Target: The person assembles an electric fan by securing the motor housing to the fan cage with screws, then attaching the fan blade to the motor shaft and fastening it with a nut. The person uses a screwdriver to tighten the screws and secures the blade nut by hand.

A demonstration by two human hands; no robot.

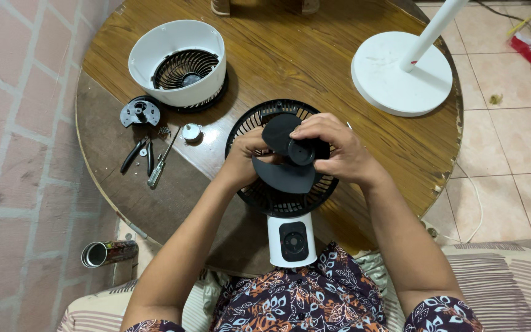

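Observation:
A small fan lies on its back on the round wooden table (351, 80), with its black round grille (259, 120) facing up and its white neck with a dark panel (292, 240) toward me. Over the grille I hold a dark fan blade (287, 175). My right hand (333, 147) grips the blade at its round hub from above. My left hand (241, 163) holds the blade's left side, fingers tucked under it.
A white fan housing with a black grille (179, 61) stands at the back left. Beside it lie a dark round plate (140, 112), pliers (136, 154), a screwdriver (162, 161) and a small metal part (191, 131). A white round stand base (401, 74) rests at right. A can (109, 252) lies on the floor.

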